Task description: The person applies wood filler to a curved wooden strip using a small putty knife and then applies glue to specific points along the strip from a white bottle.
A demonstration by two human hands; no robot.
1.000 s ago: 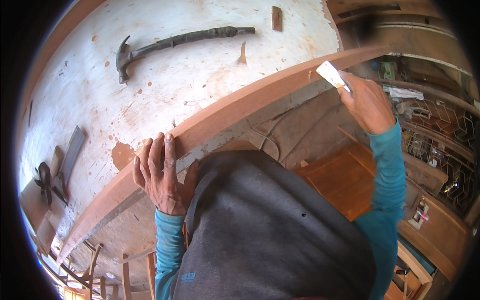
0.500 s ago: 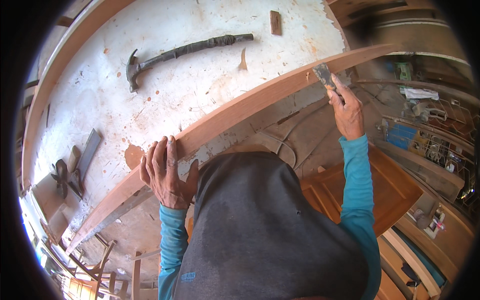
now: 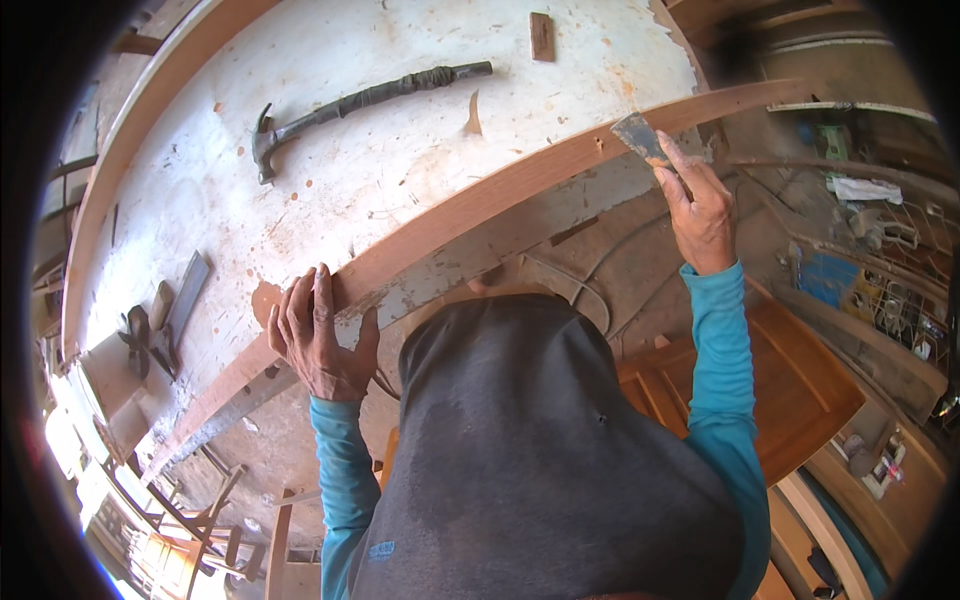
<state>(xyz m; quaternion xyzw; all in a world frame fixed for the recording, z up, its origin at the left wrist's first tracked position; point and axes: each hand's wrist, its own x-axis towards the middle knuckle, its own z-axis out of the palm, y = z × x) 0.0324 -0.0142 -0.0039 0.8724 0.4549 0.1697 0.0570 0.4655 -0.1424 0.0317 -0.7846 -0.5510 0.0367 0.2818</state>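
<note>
A long wooden board [image 3: 450,222] runs slantwise along the near edge of the white work surface, bowed by the lens. My left hand [image 3: 325,335] grips it left of the middle, fingers over its top and thumb apart on the near side. Toward the right end, my right hand [image 3: 700,215] pinches a putty knife [image 3: 637,135] with a worn, stained blade. That blade rests across the board beside a small pale mark; whether it presses on the wood I cannot tell. Beyond the board lies a claw hammer [image 3: 350,105] with a dark wrapped handle.
A small wood block [image 3: 541,37] lies at the far side. On the left are a flat blade-like tool [image 3: 187,300] and dark-handled tools [image 3: 140,340]. Another board [image 3: 110,170] edges the surface at far left. A brown panelled door [image 3: 770,370] leans at right.
The putty knife has turned in my right hand, its blade now angled more to the left and nearer the board's far edge. My left hand stays on the board; the whole view has shifted slightly.
</note>
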